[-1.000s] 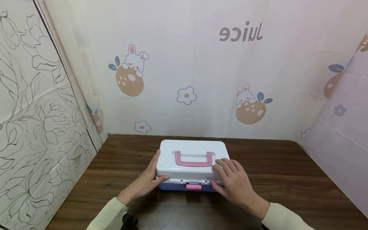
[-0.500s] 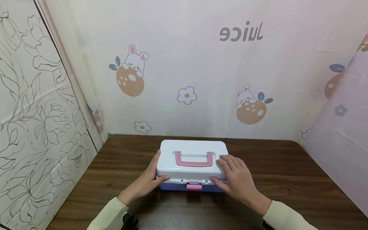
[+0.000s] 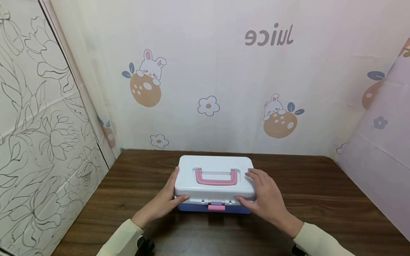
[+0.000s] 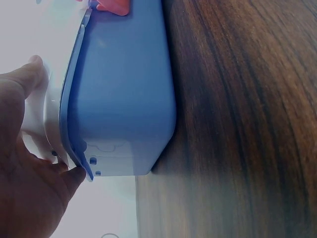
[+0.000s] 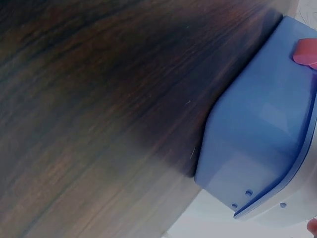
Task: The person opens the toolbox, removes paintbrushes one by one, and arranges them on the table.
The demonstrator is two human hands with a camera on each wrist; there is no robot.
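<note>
A toolbox-style storage box sits closed on the table, with a white lid, a blue base and a pink front latch. Its pink handle lies folded down on the lid. My left hand grips the lid's left front corner, thumb on the front and fingers along the side. At the opposite corner, my right hand holds the lid, with its thumb on the front and fingers curving over the right edge. In the right wrist view only a fingertip shows.
The dark wooden table extends on both sides of the box. Behind it hangs a pale curtain printed with rabbits and fruit. A flower-patterned panel stands along the left.
My right hand has slid rightward and slightly back over the lid, from its top beside the handle to the right front corner. The left hand and the box have stayed put.
</note>
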